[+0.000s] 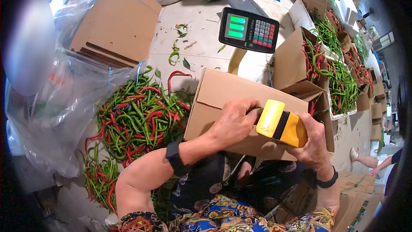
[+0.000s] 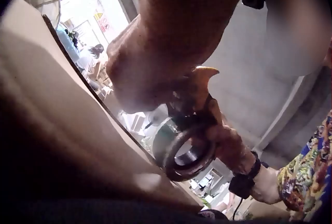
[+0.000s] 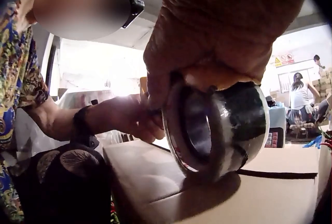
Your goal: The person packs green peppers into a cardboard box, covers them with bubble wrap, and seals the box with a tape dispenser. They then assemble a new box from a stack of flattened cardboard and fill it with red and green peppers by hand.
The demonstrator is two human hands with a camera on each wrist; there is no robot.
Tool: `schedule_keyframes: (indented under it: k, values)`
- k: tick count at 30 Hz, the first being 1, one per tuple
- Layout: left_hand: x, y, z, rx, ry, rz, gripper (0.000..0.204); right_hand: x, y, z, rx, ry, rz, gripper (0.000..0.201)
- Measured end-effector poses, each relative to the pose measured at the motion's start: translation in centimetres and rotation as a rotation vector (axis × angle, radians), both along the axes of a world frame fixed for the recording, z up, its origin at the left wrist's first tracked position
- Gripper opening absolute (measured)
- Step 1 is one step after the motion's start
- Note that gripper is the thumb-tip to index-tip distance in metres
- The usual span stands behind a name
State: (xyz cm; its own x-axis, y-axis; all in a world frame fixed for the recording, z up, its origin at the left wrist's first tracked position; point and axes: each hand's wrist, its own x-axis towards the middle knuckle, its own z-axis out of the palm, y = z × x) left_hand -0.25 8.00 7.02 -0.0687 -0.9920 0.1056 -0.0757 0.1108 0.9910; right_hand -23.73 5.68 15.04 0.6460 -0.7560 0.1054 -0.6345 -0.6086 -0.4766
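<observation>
A yellow tape dispenser (image 1: 282, 122) with a black band is held over a closed cardboard box (image 1: 214, 90). My right hand (image 1: 311, 139) grips it from the right side. The wide roll of packing tape (image 3: 223, 130) shows beneath that hand in the right wrist view. My left hand (image 1: 235, 122) is at the dispenser's left edge, its fingers curled and its thumb and forefinger pinching there; the fingertips are partly hidden. The left wrist view has the left hand (image 2: 140, 78) close above the tape roll (image 2: 189, 154). The box lies in front of my lap.
A heap of green and red chili peppers (image 1: 141, 120) lies on the floor at left, by clear plastic sheeting (image 1: 51, 116). Flattened cardboard (image 1: 118, 25) is behind it. A scale display (image 1: 249, 30) stands beyond the box. Chili-filled boxes (image 1: 296, 60) line the right.
</observation>
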Motion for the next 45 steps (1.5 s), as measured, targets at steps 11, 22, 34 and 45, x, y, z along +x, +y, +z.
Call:
schedule_keyframes:
  k: [11,22,34,45]
  values:
    - [15.8,4.0,2.7,0.251,-0.184,0.326,0.021,3.0,-1.0,0.4,0.037,0.060,0.077,0.077]
    - [24.0,4.2,-7.2,0.327,0.462,0.478,0.014,9.2,-1.9,1.6,-0.066,0.253,0.132,0.063]
    - [18.2,1.4,-18.2,0.182,-0.232,0.582,0.027,12.1,-2.5,1.3,0.013,0.460,0.101,0.061]
    - [11.1,1.3,-21.9,0.349,-0.664,0.226,0.011,12.7,-4.4,1.1,0.128,0.502,0.110,0.060]
